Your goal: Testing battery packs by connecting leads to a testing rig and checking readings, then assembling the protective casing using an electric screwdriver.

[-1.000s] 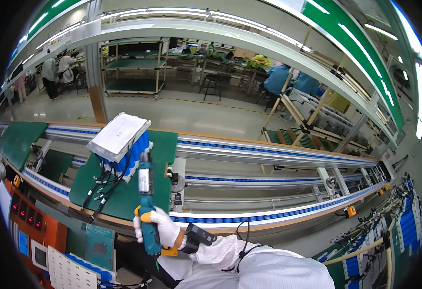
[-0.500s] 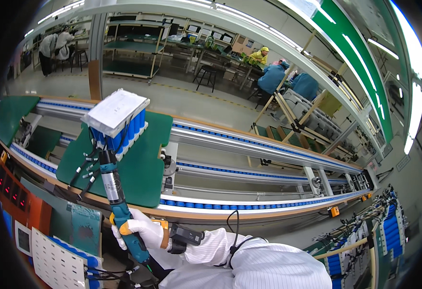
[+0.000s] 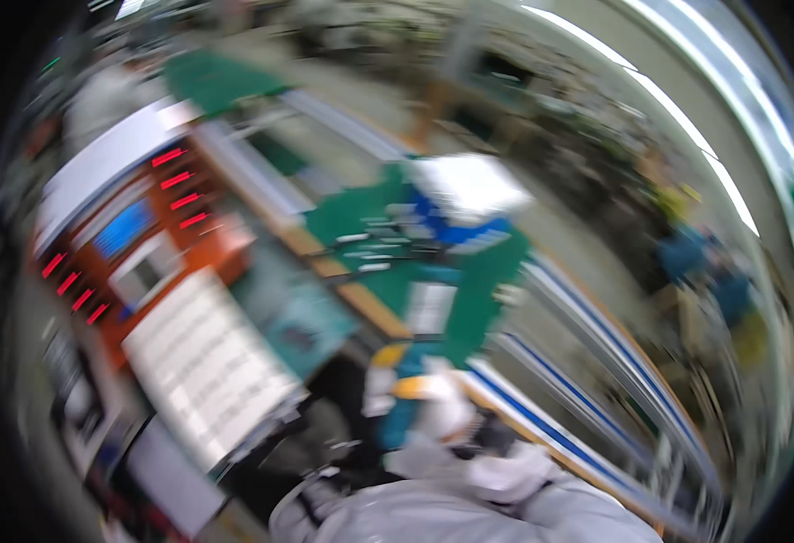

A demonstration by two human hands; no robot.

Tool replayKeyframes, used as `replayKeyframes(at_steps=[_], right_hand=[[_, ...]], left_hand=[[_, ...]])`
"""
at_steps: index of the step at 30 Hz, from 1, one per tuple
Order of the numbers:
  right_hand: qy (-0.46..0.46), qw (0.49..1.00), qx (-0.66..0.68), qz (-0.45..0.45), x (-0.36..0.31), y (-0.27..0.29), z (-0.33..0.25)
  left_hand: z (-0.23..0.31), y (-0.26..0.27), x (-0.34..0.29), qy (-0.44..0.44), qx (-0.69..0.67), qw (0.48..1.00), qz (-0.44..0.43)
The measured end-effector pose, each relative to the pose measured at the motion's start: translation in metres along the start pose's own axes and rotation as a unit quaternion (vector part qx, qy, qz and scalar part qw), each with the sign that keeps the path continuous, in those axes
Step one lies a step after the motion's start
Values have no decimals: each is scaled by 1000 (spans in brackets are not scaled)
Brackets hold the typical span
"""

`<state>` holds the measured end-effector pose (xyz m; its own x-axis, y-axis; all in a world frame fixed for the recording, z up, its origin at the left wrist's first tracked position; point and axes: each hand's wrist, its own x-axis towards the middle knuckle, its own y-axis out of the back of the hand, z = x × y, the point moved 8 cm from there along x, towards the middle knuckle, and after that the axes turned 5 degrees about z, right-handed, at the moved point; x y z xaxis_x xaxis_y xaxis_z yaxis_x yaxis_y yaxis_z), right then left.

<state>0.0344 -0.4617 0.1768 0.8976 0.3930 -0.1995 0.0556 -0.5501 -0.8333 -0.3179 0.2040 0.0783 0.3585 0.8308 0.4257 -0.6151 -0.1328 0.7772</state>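
Observation:
My right hand, in a white glove with yellow fingertips, is wrapped round a teal and black inline power screwdriver. The tool's far end points at a pack of blue cylindrical cells with a white cover; blur hides whether they touch. The pack rests on a green board on the conveyor. Several dark leads with pale tips spread from the pack's near left side. My left hand is out of view.
At the left stands an orange instrument box with red displays and a blue screen. A white slotted plate lies nearer, beside a worn green mat. Conveyor rails run to the lower right. People sit in the far right background.
The view has swung left and blurred, shifting the pack and screwdriver rightward in the picture. More of the orange box and slotted plate shows. My right hand keeps its hold on the screwdriver.

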Motion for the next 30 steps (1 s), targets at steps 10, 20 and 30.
replayKeyframes(at_steps=[10, 20, 30], right_hand=[[-30, 991, -129, -33, -2, -32, 30], [-19, 987, -145, -69, 1, -57, 45], [33, 988, -110, -104, 22, -82, 12]], left_hand=[[112, 23, -39, -284, 243, 927, -30], [50, -67, 21, -76, 103, 972, -196], [85, -38, 11, -118, 184, 971, -98]])
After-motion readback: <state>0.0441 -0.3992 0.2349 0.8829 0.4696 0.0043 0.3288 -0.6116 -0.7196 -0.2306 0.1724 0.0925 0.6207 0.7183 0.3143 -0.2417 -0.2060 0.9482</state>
